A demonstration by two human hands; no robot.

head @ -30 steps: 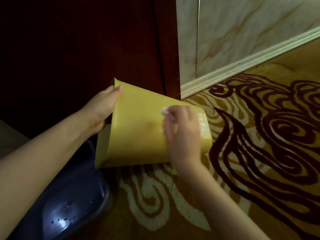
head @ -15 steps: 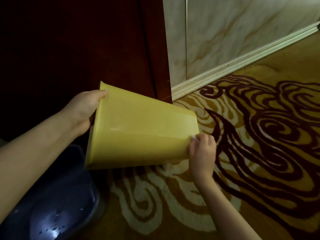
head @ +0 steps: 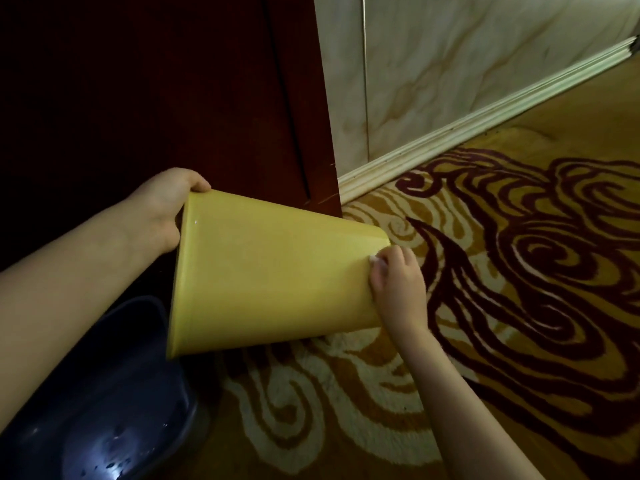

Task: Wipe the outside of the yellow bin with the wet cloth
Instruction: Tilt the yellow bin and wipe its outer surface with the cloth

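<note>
Much of the left side is lost in shadow: the dark red wooden panel fades to near black toward the left edge, and its surface detail cannot be read there. The wet cloth is almost wholly hidden; only a small whitish scrap shows between the knuckles of the right hand and the bin's wall. The fingers of the left hand pass over the rim and out of sight, so their ends inside the bin are not visible. The dark blue basin at lower left is cut off by the frame and partly covered by the left forearm; a pale glint and dark specks show in its bottom, though whether it holds water cannot be told.

The yellow bin is a smooth, glossy plastic one, tapering from a wide rim to a narrower base with rounded corners. It lies tipped on its side, held up above the patterned carpet, rim toward the left over the basin, base pointing right. The left hand clasps the upper rim. The right hand is curled closed around the cloth, pressing it against the wall close to the base edge. Behind the bin, a pale skirting board runs beneath the marbled wall.
</note>
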